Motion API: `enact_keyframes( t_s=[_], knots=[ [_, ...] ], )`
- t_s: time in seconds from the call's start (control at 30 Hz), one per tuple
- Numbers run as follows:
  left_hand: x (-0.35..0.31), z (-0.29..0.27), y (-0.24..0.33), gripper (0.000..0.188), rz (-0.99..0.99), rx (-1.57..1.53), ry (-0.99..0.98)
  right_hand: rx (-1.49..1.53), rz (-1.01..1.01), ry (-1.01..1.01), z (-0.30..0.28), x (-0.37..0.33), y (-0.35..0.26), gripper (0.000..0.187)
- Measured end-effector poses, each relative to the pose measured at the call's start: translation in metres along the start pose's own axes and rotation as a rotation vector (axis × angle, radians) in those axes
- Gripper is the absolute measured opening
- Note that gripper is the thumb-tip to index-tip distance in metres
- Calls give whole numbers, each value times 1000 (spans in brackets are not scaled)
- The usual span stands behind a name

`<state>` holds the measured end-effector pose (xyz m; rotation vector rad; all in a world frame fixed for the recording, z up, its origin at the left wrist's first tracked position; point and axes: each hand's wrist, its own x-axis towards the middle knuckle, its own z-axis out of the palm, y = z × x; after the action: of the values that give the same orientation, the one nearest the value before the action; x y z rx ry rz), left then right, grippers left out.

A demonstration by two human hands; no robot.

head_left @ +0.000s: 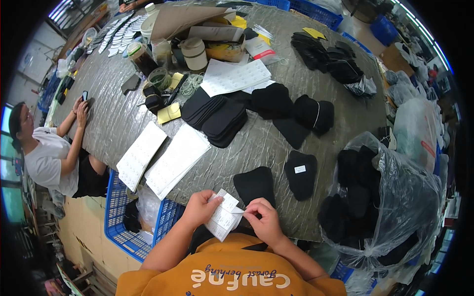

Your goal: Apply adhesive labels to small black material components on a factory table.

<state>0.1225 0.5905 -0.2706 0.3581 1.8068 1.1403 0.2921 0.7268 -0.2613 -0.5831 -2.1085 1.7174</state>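
My left hand [201, 209] grips a small white sheet of printed labels [223, 219] just off the table's near edge, thumb on top. At the sheet's right side, my right hand [264, 219] pinches a corner or strip of it between thumb and fingertips. Whether that bit is a separate label I cannot tell. Just beyond my hands lies a flat black shaped fabric piece [254, 183]. To its right is a similar black piece [301, 185] with a white label [299, 169] stuck on it.
White printed sheets [178, 160] and stacked black pieces [215, 116] lie ahead, with black bundles [314, 114] beyond. On the right a clear plastic bag [400, 197] holds black pieces. A blue crate [131, 246] stands below left. Another person [52, 153] sits left, holding a phone.
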Motion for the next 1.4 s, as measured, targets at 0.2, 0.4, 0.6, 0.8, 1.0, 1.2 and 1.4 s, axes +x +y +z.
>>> enact_keyframes(
  t_s=[0.2,0.4,0.6,0.8,1.0,1.2,1.4],
  knots=[
    [8,3,20,21,239,609,-138,-173,141,497,-15,22,47,40],
    [23,20,11,18,540,653,-294,2,368,497,-22,45,67,46],
    [29,19,6,18,614,665,-322,117,246,603,-19,37,63,45],
    [24,15,12,20,600,716,-401,363,214,643,-20,34,62,46],
    [20,12,13,20,617,734,-429,475,238,653,-24,38,50,46],
    [19,11,12,20,633,742,-427,654,233,636,-28,43,50,46],
    [20,13,11,21,672,728,-431,742,269,594,-28,44,43,48]
  ],
)
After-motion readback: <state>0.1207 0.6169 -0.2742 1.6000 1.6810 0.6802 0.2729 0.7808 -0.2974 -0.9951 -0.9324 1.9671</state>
